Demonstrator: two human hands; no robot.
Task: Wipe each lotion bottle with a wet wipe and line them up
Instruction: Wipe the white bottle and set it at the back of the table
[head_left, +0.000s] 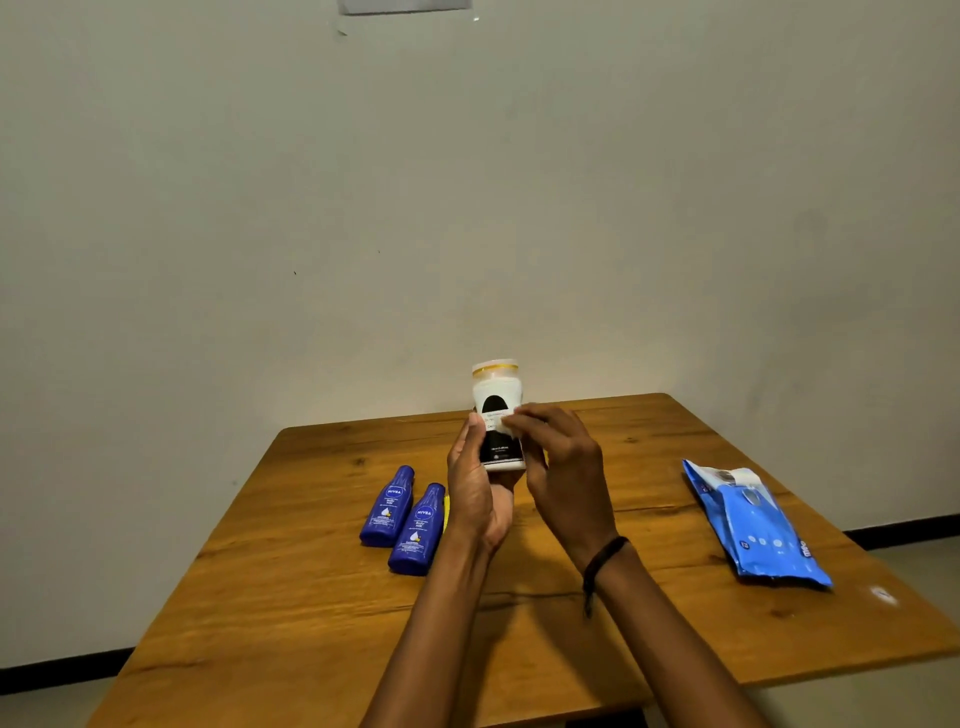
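I hold a white lotion bottle (496, 402) with a black label and a gold band upright above the table, gripped at its lower part by my left hand (475, 491). My right hand (561, 467) presses a small white wet wipe (506, 422) against the front of the bottle's label. Two dark blue lotion bottles lie side by side on the table to the left: one (388, 508) farther left, the other (418, 530) beside my left wrist. A sliver of something yellow (445, 512) shows behind my left hand.
A blue pack of wet wipes (753, 525) lies on the right side of the wooden table (311, 613), its flap peeled back. A plain wall rises right behind the table's far edge. The table's edges drop off left and right.
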